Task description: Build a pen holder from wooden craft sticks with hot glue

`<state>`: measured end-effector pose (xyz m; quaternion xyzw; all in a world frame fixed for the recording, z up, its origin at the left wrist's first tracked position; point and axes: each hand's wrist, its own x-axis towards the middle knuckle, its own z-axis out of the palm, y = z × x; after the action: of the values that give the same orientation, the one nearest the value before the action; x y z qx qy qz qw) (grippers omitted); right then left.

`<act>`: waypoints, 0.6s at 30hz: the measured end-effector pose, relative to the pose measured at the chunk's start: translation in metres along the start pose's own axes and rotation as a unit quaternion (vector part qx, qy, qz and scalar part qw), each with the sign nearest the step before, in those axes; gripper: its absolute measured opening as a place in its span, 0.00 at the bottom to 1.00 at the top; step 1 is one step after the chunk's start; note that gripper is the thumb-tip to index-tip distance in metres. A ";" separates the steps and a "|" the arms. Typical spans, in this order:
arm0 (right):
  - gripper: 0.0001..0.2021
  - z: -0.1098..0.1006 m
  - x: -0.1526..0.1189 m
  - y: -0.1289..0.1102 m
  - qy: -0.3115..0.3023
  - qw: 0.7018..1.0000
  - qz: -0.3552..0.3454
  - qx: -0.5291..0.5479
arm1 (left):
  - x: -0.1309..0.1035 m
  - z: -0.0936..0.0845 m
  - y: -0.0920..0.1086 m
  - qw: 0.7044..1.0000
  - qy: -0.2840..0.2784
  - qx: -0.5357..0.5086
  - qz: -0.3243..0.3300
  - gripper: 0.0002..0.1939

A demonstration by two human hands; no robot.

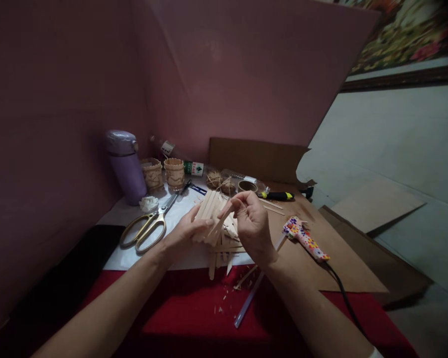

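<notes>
My left hand grips a flat panel of craft sticks laid side by side, thumb on its near face. Fingers curled in a pinch, my right hand holds the end of a narrow craft stick against the panel's right side. Exactly how the stick meets the panel is hard to make out. Below both hands, loose craft sticks lie crossed in a pile on white paper. Small wood chips are scattered over the red cloth.
Gold-handled scissors lie left, near a purple bottle and two wood-clad cups. Behind are twine, a tape roll and a black-yellow cutter. A flowered glue gun with a glue stick rests right on cardboard.
</notes>
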<state>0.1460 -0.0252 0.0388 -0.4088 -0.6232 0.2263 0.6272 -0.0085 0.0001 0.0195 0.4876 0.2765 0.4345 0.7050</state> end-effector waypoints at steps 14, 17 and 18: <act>0.03 -0.007 -0.027 -0.038 -0.027 0.947 -0.319 0.007 | 0.006 -0.014 0.004 0.977 0.172 -0.122 -0.006 0.12; 0.04 -0.014 -0.017 -0.039 0.091 0.948 -0.305 -0.033 | 0.006 -0.018 0.010 0.976 0.154 -0.155 -0.013 0.11; 0.04 -0.017 -0.011 -0.034 0.129 0.952 -0.264 -0.083 | 0.005 -0.018 0.011 0.977 0.137 -0.163 -0.017 0.12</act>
<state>0.1533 -0.0568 0.0614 -0.3057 -0.6395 -0.0549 0.7033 -0.0247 0.0145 0.0230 0.2974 0.3040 0.5245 0.7376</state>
